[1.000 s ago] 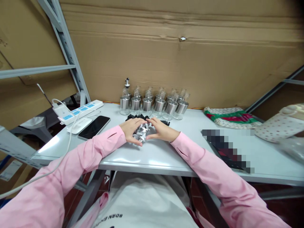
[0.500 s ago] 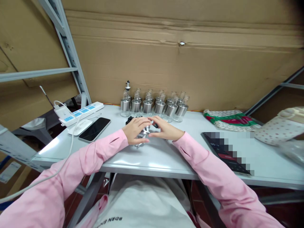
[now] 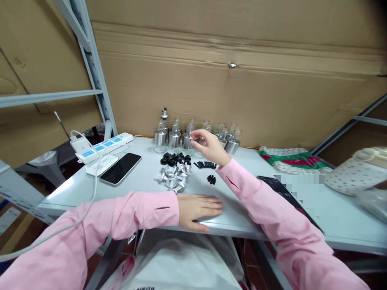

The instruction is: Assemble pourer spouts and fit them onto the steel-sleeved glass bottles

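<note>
My left hand (image 3: 198, 210) lies flat near the table's front edge, fingers stretched to the right, holding nothing. Raised above the table, my right hand (image 3: 210, 146) has its thumb and fingers apart and appears empty. It partly covers the rows of glass bottles with metal sleeves (image 3: 174, 139) behind it. One bottle at the back left carries a pourer top (image 3: 164, 114). Between my hands and the bottles lie a heap of silver metal pourer parts (image 3: 175, 177), black stoppers (image 3: 175, 158), short black tubes (image 3: 205, 164) and a cluster of small black caps (image 3: 211, 179).
On the left are a black-screened phone (image 3: 121, 169), a white charger (image 3: 102, 165) and a power strip (image 3: 104, 148); a white cable crosses my left sleeve. A tablet (image 3: 290, 197), a patterned cloth (image 3: 294, 159) and a dotted bag (image 3: 353, 173) lie right. Cardboard (image 3: 242, 96) stands behind.
Both hands have left the metal parts, uncovering the heaps. My left hand moved down toward the front edge and flattened; my right hand rose up and away toward the bottles.
</note>
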A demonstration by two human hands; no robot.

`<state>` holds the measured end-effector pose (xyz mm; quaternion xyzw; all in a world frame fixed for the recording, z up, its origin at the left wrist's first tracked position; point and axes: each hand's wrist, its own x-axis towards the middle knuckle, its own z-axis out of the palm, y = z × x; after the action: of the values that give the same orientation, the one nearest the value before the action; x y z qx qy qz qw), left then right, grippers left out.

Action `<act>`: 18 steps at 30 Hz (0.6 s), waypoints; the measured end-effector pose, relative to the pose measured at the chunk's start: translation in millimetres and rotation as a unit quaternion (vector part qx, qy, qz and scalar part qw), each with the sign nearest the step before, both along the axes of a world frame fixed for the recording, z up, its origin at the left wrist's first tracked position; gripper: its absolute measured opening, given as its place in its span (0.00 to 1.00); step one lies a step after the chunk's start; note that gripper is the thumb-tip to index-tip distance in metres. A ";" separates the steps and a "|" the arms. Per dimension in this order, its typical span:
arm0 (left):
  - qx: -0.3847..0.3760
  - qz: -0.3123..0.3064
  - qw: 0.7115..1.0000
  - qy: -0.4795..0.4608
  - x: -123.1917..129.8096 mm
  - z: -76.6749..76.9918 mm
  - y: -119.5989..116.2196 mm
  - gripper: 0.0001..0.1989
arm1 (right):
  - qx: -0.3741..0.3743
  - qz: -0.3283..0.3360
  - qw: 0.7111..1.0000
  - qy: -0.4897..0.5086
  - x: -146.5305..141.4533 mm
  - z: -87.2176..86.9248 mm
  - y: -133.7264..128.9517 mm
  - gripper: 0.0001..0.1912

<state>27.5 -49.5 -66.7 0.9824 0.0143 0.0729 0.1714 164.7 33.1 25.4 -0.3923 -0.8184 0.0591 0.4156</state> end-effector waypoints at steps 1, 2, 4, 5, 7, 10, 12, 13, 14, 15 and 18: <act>-0.005 0.002 1.000 0.005 0.1 -0.9 0.6 0.32 | 0.006 -0.006 1.000 0.003 -9.7 8.4 8.4 0.11; -0.009 0.005 1.000 0.009 0.2 -1.1 0.9 0.33 | 0.014 -0.014 1.000 -0.007 -19.7 17.4 18.3 0.11; -0.015 0.009 1.000 0.015 0.5 -0.1 0.7 0.34 | 0.025 -0.036 0.998 -0.055 -39.6 35.4 41.8 0.13; -0.016 0.008 1.000 0.017 0.7 0.5 0.6 0.34 | 0.029 -0.048 0.994 -0.089 -49.4 43.6 54.6 0.15; -0.016 0.003 1.000 0.017 1.5 0.9 0.7 0.34 | 0.008 -0.062 0.988 -0.142 -68.4 57.1 79.8 0.16; -0.010 0.005 1.000 0.013 3.4 -1.5 1.9 0.35 | -0.076 -0.053 0.974 -0.205 -93.9 68.5 110.6 0.17; -0.005 0.009 1.000 0.010 4.5 -3.3 2.6 0.36 | -0.120 -0.047 0.963 -0.238 -107.9 70.8 124.6 0.19; -0.004 0.008 1.000 0.008 5.0 -3.6 2.8 0.36 | -0.135 -0.047 0.957 -0.251 -113.6 70.7 130.0 0.20; -0.002 0.004 1.000 0.004 5.3 -3.4 2.9 0.35 | -0.146 -0.050 0.953 -0.262 -118.3 70.0 134.5 0.21; 0.000 -0.001 1.000 0.002 5.5 -2.8 2.8 0.34 | -0.153 -0.054 0.949 -0.269 -122.2 68.9 138.4 0.22; 0.005 -0.002 1.000 0.005 6.5 -0.2 2.3 0.32 | -0.161 -0.075 0.946 -0.272 -128.8 64.1 147.5 0.22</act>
<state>34.0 -47.1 -66.9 0.9837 0.0130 0.0677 0.1662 35.9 180.5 89.5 -0.5156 -0.8480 0.0502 0.1119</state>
